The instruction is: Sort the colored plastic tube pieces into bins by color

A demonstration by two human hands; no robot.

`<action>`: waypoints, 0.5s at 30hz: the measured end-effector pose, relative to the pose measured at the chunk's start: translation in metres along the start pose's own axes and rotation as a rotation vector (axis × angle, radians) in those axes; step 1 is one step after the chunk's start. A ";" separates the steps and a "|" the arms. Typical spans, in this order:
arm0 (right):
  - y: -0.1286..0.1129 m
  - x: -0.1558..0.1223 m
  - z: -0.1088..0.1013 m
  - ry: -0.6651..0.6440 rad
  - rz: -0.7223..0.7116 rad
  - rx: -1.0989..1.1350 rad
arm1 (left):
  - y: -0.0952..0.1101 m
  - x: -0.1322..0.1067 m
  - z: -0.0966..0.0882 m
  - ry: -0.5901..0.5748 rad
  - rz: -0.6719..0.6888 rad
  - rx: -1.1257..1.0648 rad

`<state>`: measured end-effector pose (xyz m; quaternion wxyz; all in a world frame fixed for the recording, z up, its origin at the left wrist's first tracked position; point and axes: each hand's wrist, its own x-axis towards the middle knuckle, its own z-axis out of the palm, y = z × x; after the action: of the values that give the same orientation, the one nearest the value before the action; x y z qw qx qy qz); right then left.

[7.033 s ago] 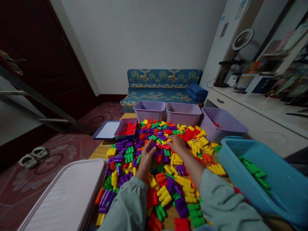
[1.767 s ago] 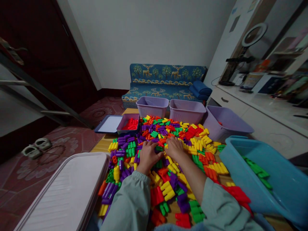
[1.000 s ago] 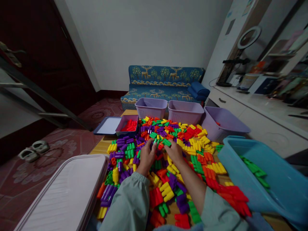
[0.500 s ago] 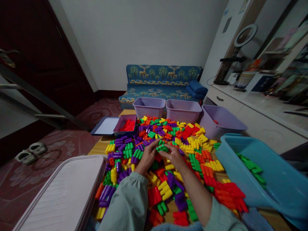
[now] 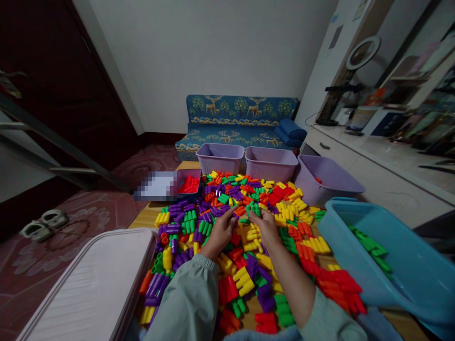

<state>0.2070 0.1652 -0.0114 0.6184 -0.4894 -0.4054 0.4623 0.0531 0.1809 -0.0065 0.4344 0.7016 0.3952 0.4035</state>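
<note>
My right hand is closed on a green toy building block made of joined tubes, held just above the middle of the pile. To its left, my left hand hovers over the blocks with thumb and fingers apart and nothing visibly gripped. Orange and green blocks lie near its fingertips. Around both hands spread many plastic blocks in purple, yellow, red, orange and green. Some are joined in rows, others lie singly.
At the right stands a blue tub with green blocks inside. Three purple bins line the back, the right one with a red piece. A small box of red blocks sits back left. A pale lid lies front left.
My right hand has moved slightly right and away from my left hand, carrying the green block. The left hand's fingers have come away from it.
</note>
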 end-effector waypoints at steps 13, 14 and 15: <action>-0.023 -0.013 0.003 0.042 0.143 0.193 | -0.010 0.004 0.001 0.082 0.224 0.211; -0.025 -0.014 0.002 0.064 0.139 0.204 | -0.010 0.004 0.001 0.081 0.227 0.225; -0.028 -0.014 0.000 0.090 0.128 0.222 | -0.010 0.004 0.001 0.086 0.226 0.238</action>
<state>0.2084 0.1485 0.0154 0.6554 -0.4631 -0.2916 0.5205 0.0534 0.1878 -0.0151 0.2830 0.7702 0.3768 0.4299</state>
